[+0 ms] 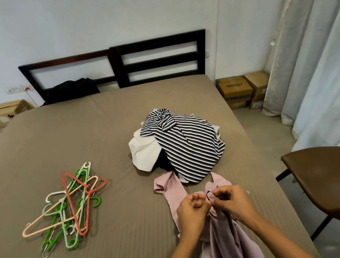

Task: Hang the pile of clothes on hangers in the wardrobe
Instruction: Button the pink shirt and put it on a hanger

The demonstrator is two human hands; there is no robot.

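Note:
A pale pink garment [225, 242] lies on the brown bed [102, 126] in front of me. My left hand [192, 211] and my right hand [231, 201] both pinch its fabric close together around a small dark ring. Behind them sits a pile of clothes [180, 145] with a black-and-white striped top over white and dark pieces. A heap of plastic and wire hangers [69, 205], green, red, peach and white, lies to the left on the bed. No wardrobe is in view.
A brown chair [338, 182] stands close at the right of the bed. Cardboard boxes [243, 90] sit by the curtain [320, 60] at the far right. A dark headboard [153, 60] and a black bundle [71, 89] are at the far end.

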